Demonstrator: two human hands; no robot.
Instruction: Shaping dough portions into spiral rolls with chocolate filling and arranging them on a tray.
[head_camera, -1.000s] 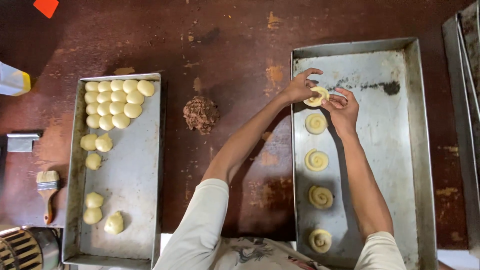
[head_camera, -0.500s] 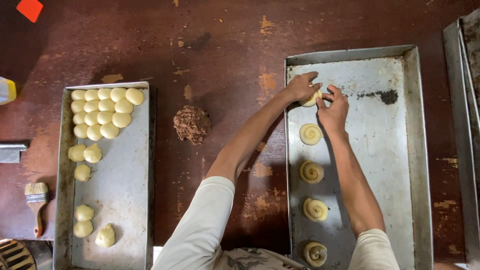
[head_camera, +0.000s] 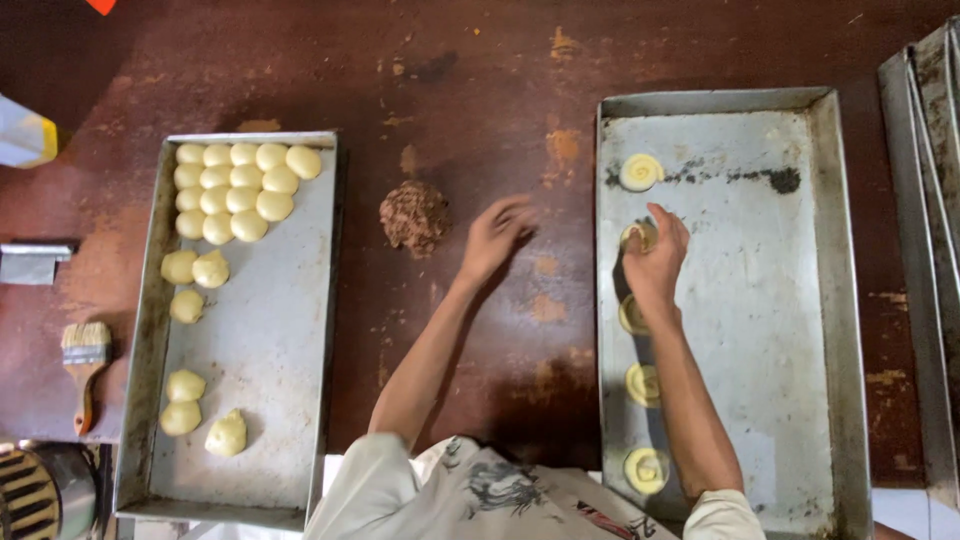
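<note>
**Partway through: five spirals laid, a tray of dough balls waiting**

Roughly speaking, the work looks less than half done, judging by how much raw dough remains against how little is shaped.

At the far left, a pastry brush (head_camera: 85, 352) lies on the dark table (head_camera: 300, 60). Beside it, the left tray (head_camera: 290, 330) holds the unshaped dough balls (head_camera: 238, 190): a tight cluster at its top corner and a looser scatter of six or so down its left side. None of these has been rolled yet.

Between the trays sits a brown lump of filling (head_camera: 414, 215) on the table. The left hand (head_camera: 495, 238) hovers just right of it, fingers spread and slack, holding nothing; the picture is blurred there, so whether it touches the table I cannot tell.

On the right tray (head_camera: 790, 330), five spiral pastries run in one column along the left edge. The top spiral (head_camera: 640, 171) lies free. The right hand (head_camera: 655, 262) rests over the second spiral (head_camera: 636, 235), fingertips pressing or touching it rather than gripping it. Three lower spirals (head_camera: 643, 384) sit partly behind the forearm. Most of that tray is bare metal, so many places appear unfilled.
</note>
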